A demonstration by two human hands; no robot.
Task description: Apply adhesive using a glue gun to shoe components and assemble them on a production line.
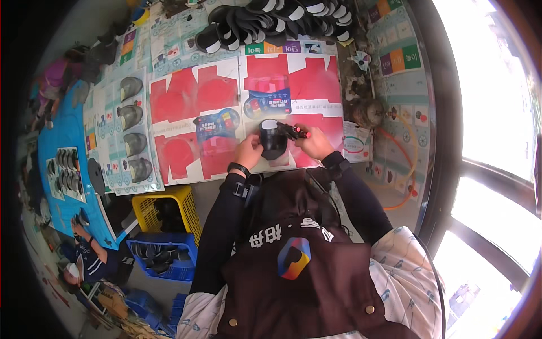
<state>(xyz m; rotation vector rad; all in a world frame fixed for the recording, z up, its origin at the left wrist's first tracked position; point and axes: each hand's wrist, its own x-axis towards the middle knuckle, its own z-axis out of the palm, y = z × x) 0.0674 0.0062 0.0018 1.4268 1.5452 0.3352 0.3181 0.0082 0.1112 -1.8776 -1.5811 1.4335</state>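
Note:
My left hand (249,153) grips the left edge of a black, curved shoe-like piece (274,144) with a pale grey patch at its far end. The piece is over the near edge of the printed work sheet. From the right, my right hand (317,143) is closed around a dark handheld tool (292,131) with red ends. The tool's far end reaches the upper right of the piece; whether they touch, I cannot tell. What exact kind of tool it is does not show.
A pile of similar black pieces (271,25) lies at the table's back. Several more stand on a board (118,164) at left. Yellow (195,206) and blue (189,271) crates sit lower left. An orange hose (409,164) hangs at right. A co-worker (93,260) is at a blue table (70,130).

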